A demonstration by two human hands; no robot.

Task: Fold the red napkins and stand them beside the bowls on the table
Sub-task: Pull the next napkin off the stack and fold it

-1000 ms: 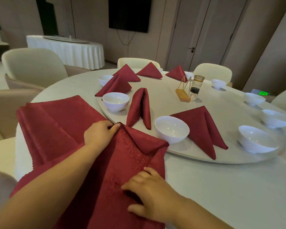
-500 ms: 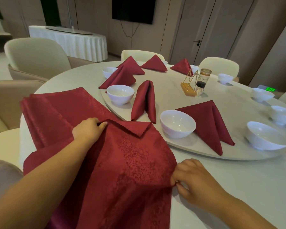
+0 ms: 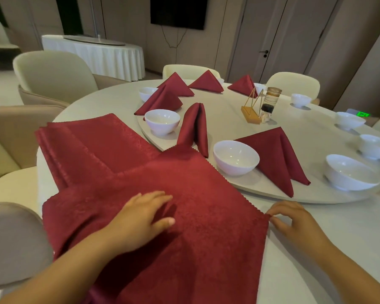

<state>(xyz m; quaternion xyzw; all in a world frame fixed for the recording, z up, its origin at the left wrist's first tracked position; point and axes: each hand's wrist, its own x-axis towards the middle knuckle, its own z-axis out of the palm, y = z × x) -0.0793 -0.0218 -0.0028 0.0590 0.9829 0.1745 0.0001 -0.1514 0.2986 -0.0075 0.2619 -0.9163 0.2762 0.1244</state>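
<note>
With the left hand (image 3: 140,220) pressing flat, fingers straight, on the red napkin (image 3: 206,233) spread at the near edge of the table (image 3: 338,249), the right hand (image 3: 294,222), pinching its right corner, should pull the cloth taut and square before any crease.

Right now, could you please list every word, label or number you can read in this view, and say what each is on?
None can be read.
Green lit sign at the far right edge: its marks are too blurred to read.
Glass jar by the gold stand: no legible label.
</note>
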